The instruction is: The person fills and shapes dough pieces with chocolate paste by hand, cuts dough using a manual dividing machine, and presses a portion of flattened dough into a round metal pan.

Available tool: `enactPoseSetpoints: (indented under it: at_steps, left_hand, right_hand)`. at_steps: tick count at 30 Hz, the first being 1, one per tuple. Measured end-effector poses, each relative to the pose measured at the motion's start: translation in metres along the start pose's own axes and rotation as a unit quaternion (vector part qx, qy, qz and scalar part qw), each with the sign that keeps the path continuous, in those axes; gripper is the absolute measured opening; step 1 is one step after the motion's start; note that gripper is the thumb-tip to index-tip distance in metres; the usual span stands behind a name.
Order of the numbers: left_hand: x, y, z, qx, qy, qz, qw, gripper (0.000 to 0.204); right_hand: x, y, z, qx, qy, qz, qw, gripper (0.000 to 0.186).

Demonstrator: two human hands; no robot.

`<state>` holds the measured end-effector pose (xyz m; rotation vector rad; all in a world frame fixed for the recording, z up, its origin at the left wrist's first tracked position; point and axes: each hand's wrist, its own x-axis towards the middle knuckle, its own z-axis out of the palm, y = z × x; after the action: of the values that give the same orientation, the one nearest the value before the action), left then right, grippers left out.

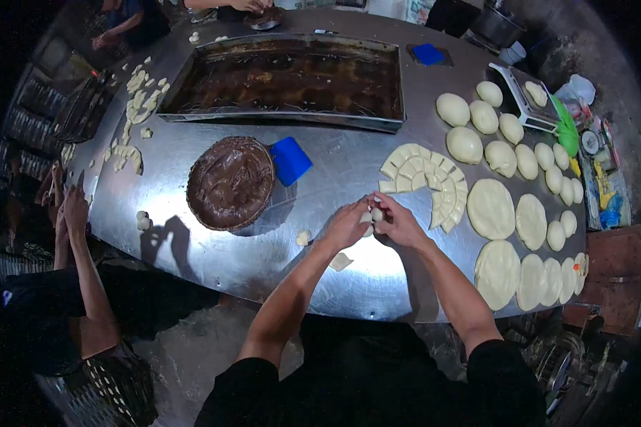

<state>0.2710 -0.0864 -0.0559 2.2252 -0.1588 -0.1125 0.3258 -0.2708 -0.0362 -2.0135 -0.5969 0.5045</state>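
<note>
My left hand (pixel 345 226) and my right hand (pixel 402 225) meet over the metal table, fingers curled in around small pale dough balls (pixel 377 214). Part of the dough is hidden by the fingers. Just beyond them lies a flat dough round cut into wedge-like pieces (pixel 413 169), with its near left part gone. A flat scrap of dough (pixel 340 262) and a small lump (pixel 303 238) rest by my left forearm. To the left stands a round bowl of brown chocolate-like paste (pixel 231 183), with a blue scraper (pixel 290 161) against its right side.
A large oily metal tray (pixel 285 116) spans the far side. Dough balls (pixel 464 145) and flattened rounds (pixel 497 275) crowd the right, near a scale (pixel 525 98). Another person's hands (pixel 73 213) are at the left edge, near cut dough (pixel 127 156).
</note>
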Motion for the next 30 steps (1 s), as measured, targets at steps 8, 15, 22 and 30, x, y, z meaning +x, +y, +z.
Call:
enactPoseSetpoints:
  at_steps: [8, 15, 22, 30]
  left_hand:
    - [-0.005, 0.018, 0.018, -0.059, -0.023, 0.018, 0.998, 0.086]
    - [-0.029, 0.038, 0.054, -0.104, -0.075, 0.082, 0.988, 0.087]
    - [-0.066, 0.014, 0.004, 0.113, 0.094, 0.036, 0.988, 0.075]
    - [-0.127, 0.001, 0.044, 0.267, 0.3, 0.112, 0.909, 0.017]
  right_hand:
    - [-0.029, -0.009, -0.012, -0.07, -0.058, -0.029, 0.995, 0.087]
    - [-0.103, -0.001, -0.004, -0.047, 0.057, 0.005, 0.997, 0.084]
    - [-0.078, 0.009, -0.012, -0.32, 0.067, -0.243, 0.913, 0.071]
    - [-0.08, 0.005, 0.0, -0.281, -0.089, -0.18, 0.939, 0.038]
